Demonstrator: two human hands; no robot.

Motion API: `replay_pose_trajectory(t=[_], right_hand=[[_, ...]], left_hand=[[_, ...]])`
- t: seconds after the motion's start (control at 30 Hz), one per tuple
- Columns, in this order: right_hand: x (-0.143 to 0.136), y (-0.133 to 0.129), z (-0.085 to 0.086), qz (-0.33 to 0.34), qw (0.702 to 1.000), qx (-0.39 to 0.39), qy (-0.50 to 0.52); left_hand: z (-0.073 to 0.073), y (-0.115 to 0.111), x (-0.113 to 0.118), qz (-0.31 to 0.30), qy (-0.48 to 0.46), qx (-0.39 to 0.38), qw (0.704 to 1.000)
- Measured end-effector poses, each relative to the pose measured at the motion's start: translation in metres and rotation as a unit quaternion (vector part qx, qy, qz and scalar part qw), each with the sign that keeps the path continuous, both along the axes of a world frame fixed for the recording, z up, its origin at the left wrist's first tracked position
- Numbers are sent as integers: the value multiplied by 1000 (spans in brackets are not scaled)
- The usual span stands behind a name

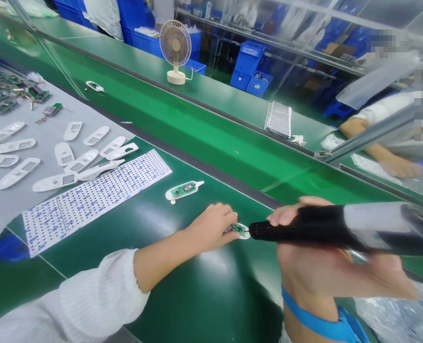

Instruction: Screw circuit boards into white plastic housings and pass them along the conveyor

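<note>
Held a small white shell [246,235] in the left hand [213,227] and a black tool [304,229] in the right hand [326,274].
Pinched the smooth, rounded shell and its green circuit board [240,230] between closed left thumb and fingers, over the glossy green desk [183,286]; wrapped the right fingers round the thick cylindrical tool, thin tip at the board's end. Wore a ribbed white sleeve [90,286] on the left arm, a flat blue band [315,318] at the right wrist. Had a second shell [185,190], board-filled and tapering, farther left, near a flat sheet [97,197] patterned in blue and dark marks, and hollow white casings [17,173] with cut-out windows on matte grey cloth [0,205].
</note>
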State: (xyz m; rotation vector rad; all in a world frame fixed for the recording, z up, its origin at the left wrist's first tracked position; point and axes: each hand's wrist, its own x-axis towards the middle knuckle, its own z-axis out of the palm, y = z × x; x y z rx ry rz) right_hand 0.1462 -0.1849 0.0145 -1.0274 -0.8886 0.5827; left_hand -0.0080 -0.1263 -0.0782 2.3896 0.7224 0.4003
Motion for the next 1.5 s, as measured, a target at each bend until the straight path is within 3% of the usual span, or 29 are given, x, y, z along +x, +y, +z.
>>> replay_pose_trajectory(t=[0.5, 0.77, 1.07, 1.5], right_hand=[[-12, 2, -8, 24, 995, 30, 89], [-12, 0, -3, 18, 995, 10, 96], [-11, 1, -12, 24, 999, 31, 0], [-8, 2, -9, 65, 997, 10, -36]], left_hand=[[-3, 3, -3, -6, -5, 4, 1000], [-3, 2, -3, -4, -5, 9, 1000], [2, 1, -1, -2, 4, 1, 1000], [-1, 1, -1, -1, -17, -5, 1000]])
